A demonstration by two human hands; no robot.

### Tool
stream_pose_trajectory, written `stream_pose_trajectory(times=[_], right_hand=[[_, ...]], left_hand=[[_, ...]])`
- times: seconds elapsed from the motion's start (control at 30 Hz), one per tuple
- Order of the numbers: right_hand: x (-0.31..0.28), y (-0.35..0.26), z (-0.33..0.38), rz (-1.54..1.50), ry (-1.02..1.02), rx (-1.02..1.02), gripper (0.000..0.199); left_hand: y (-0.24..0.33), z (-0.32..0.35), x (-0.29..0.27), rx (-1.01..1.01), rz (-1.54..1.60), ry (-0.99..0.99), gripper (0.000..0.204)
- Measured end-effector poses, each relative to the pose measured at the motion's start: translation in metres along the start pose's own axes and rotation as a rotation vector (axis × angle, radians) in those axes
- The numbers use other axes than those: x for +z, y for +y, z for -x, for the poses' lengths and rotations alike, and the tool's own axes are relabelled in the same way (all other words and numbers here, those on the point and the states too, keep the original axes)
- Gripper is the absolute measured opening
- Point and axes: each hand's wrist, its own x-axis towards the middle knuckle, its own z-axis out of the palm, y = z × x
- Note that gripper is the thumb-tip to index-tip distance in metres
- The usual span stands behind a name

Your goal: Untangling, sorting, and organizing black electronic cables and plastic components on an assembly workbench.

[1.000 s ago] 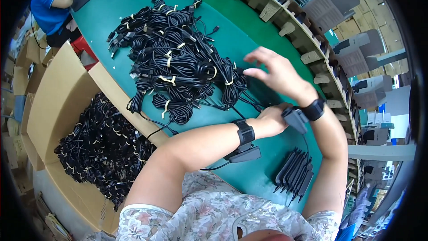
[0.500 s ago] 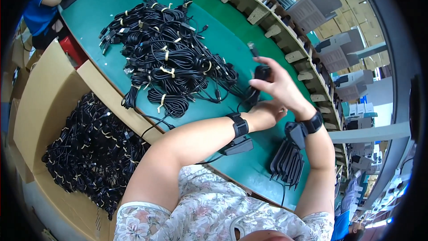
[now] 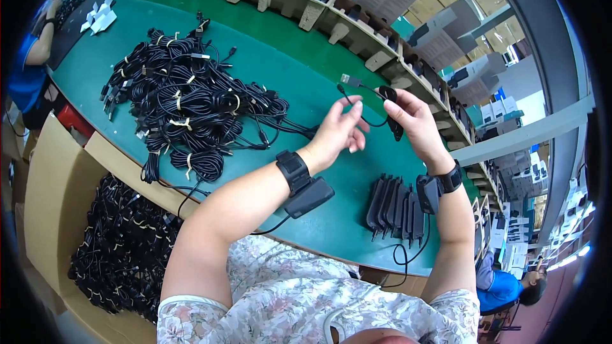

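Note:
My right hand (image 3: 417,129) is closed around a bundled black cable (image 3: 392,113), holding it above the green table. A loose end with a metal USB plug (image 3: 350,80) sticks out to the left of it, and another thin end loops down past my left fingers. Beside that loop, my left hand (image 3: 335,132) has its fingers apart and appears to grip nothing. To its left lies a large heap of black cables (image 3: 185,99), coiled and tied with pale ties. Several flat black devices (image 3: 396,207) stand in a row close to my right wrist.
An open cardboard box (image 3: 48,210) full of tied black cables (image 3: 124,255) stands at the left table edge. Along the far side runs a partitioned shelf (image 3: 312,13). White paper pieces (image 3: 99,18) lie far left, near a person in blue (image 3: 29,76).
My hands have come apart: the left has drawn back to the left, while the right still holds the bundled cable. The view has shifted, showing the heap further left.

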Motion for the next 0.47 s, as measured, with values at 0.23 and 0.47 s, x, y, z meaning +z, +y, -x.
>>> stream_pose_trajectory(times=[0.23,0.47], right_hand=[[0.019,0.018,0.001,-0.05,-0.16,-0.117,0.032],[0.013,-0.001,-0.005,0.927,-0.295,0.056,0.041]], left_hand=[[-0.013,-0.003,-0.001,-0.001,-0.197,-0.026,0.029],[-0.012,-0.001,0.003,0.051,-0.136,-0.066,0.052]])
